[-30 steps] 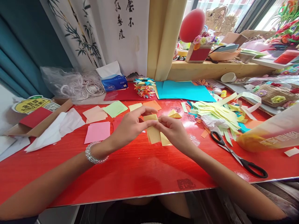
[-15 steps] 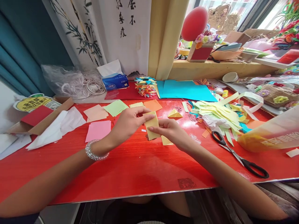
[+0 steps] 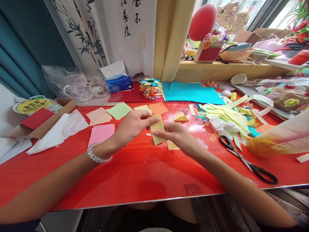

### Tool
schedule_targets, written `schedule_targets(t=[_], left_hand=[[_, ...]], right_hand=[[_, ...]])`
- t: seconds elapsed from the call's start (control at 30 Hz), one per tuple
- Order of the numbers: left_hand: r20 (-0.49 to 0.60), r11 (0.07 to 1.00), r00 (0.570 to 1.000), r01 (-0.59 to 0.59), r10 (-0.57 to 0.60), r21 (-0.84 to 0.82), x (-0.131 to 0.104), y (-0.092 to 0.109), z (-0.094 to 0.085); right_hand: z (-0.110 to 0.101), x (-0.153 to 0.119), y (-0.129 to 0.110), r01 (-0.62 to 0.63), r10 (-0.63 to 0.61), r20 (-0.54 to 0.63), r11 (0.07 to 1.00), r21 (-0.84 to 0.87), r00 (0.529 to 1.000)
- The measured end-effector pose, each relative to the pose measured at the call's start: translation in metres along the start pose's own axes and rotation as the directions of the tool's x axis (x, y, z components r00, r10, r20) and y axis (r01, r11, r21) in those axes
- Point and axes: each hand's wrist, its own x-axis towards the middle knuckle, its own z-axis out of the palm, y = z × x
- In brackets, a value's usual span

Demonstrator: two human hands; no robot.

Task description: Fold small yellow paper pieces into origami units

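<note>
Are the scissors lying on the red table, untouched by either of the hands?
Yes, the scissors lie on the red table, away from both hands, which hold a yellow paper.

both hands meet mid-frame, left [image 3: 131, 127] & right [image 3: 177, 135] grip pinched.

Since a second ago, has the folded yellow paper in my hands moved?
Yes. The folded yellow paper, pinched by both hands, has drawn nearer the orange square lying on the table.
</note>
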Motion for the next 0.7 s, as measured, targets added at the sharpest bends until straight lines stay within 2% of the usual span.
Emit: schedule_targets(t=[0.2,0.4,0.5,0.57,0.7], left_hand=[[-0.002,0.998,1.000,-0.003,0.003,0.055,0.0010,0.0004,-0.0003],[0.022,0.996,1.000,0.006,-0.008,0.085,-0.0024,0.0070,0.0027],[0.022,0.997,1.000,0.006,-0.008,0.081,-0.0033,0.0079,0.0027],[0.038,0.997,0.999,0.003,-0.006,0.074,-0.0026,0.0076,0.0019],[0.108,0.997,0.994,0.027,-0.035,0.074,0.0002,0.0053,0.0008]], right_hand=[[0.0002,-0.0008,0.0004,0.009,-0.009,-0.007,1.000,-0.028,1.000],[0.0021,-0.0014,-0.0007,0.007,-0.006,0.038,0.999,-0.045,0.999],[0.0008,-0.0019,-0.0030,0.034,-0.027,0.049,0.988,-0.151,0.998],[-0.0007,-0.0021,-0.0036,0.062,-0.051,0.058,0.975,-0.212,0.997],[-0.0029,-0.0016,-0.0007,0.076,-0.059,0.097,0.981,-0.181,0.994]])
